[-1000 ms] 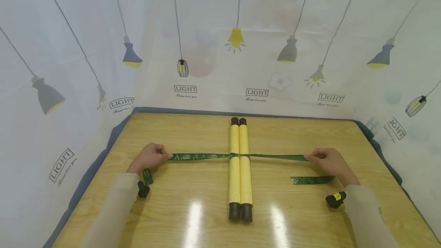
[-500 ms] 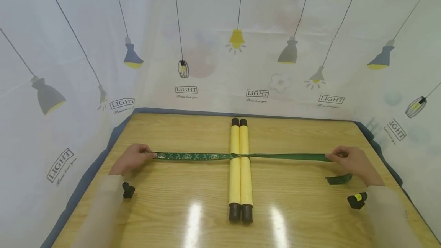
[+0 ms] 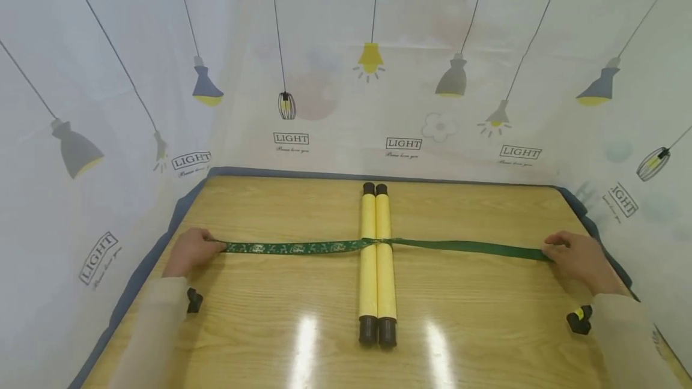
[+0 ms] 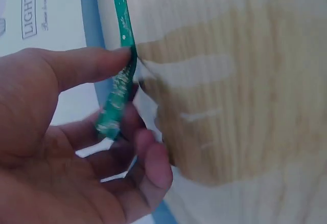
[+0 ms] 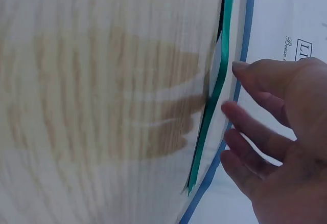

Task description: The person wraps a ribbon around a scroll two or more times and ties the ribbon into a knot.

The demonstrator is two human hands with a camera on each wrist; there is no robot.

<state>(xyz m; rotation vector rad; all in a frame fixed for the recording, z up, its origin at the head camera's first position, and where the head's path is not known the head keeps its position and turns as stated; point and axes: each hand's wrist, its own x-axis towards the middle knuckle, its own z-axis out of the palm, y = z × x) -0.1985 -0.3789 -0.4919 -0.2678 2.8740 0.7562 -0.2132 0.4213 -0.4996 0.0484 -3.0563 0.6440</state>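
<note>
Two yellow rods with dark end caps lie side by side on the wooden table, a left rod (image 3: 368,287) and a right rod (image 3: 386,287). A green ribbon (image 3: 294,248) with a pale pattern crosses them and looks tied round their middle. At its left end, my left hand (image 3: 189,250) pinches it by the thumb; a short tail of ribbon (image 4: 113,111) hangs past the thumb in the left wrist view. My right hand (image 3: 581,260) is beside the other end. In the right wrist view its thumb and fingers are spread, with the ribbon (image 5: 217,86) just apart from them.
The wooden table (image 3: 281,209) has a blue edging (image 3: 146,263) along its sides. White sheets (image 3: 346,107) printed with lamps stand behind and on both sides. A black wrist device (image 3: 579,320) sits at the right cuff, another (image 3: 194,300) at the left.
Both hands have moved outward, drawing the ribbon out on each side. The right hand has let go of its end, and that side now sags slightly. The rods have stayed in place.
</note>
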